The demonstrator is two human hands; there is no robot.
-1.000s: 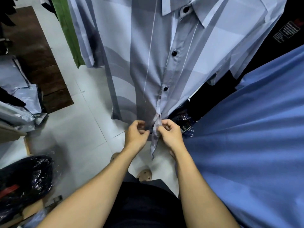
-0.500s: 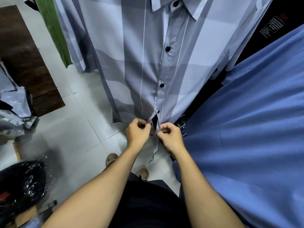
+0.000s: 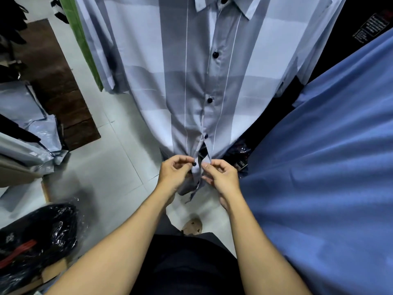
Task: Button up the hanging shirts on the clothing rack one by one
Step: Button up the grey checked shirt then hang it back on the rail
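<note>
1. Looking down from the head camera: grey and pale-blue striped shirt (image 3: pixel 191 81) hanging dead ahead, filling the upper middle of the view, collar at the top edge.
2. Running down its placket: dark fastened buttons (image 3: pixel 215 54), one at the collar, then three lower, each smaller and nearer the hands.
3. Gaping open just below the lowest fastened button, with a dark slit between the two front edges.
4. Reaching up from the bottom of the view: two bare forearms, meeting at the shirt's lower front.
5. Left hand (image 3: pixel 174 175) with fingers curled, thumb and forefinger pinching the left front edge right beside a loose dark button (image 3: pixel 194 164).
6. Right hand (image 3: pixel 221 177) likewise curled, fingertips pinching the right front edge, just across the slit from the button; buttonhole possibly there, too small to make out.
7. Hanging free below both hands: the shirt's hem.
8. Crowding in from the right: blue garment (image 3: pixel 319 167), just beside the right forearm.
9. Showing at upper right, behind the striped shirt: black garment with a label (image 3: pixel 370 28).
10. Hanging at upper left: green fabric strip (image 3: pixel 85 45).
11. Lying on the pale tiled floor (image 3: pixel 106 167) at left: brown mat (image 3: pixel 57 86), grey plastic bags (image 3: pixel 25 128), and a black bundle in clear wrap (image 3: pixel 36 237) at lower left.
</note>
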